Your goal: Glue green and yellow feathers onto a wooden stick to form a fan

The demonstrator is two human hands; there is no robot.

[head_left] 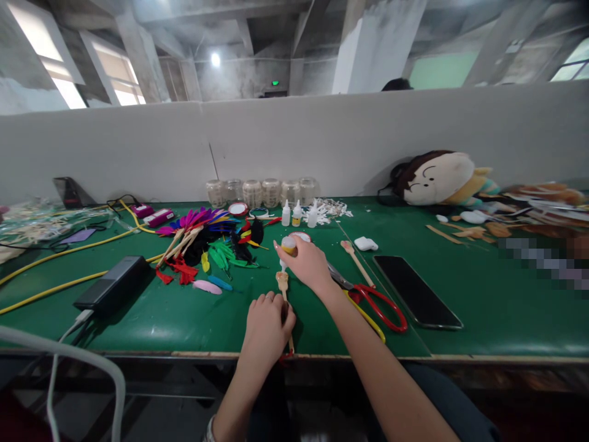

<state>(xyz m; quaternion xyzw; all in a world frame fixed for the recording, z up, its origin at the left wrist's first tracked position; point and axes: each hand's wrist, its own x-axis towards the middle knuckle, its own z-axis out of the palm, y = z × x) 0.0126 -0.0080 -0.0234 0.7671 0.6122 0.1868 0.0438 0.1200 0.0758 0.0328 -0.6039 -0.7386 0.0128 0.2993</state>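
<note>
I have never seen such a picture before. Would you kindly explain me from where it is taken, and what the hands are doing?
There is no machine here: one person works with bare hands, and a camera on their head looks forward and down. The left hand holds a wooden stick with a wider end. The right hand holds a small bottle, nozzle downward, at that end. On the green table lie colourful feathers to the left, and red-and-yellow-handled scissors and a black phone to the right. Clear jars stand in a row at the back.
</note>
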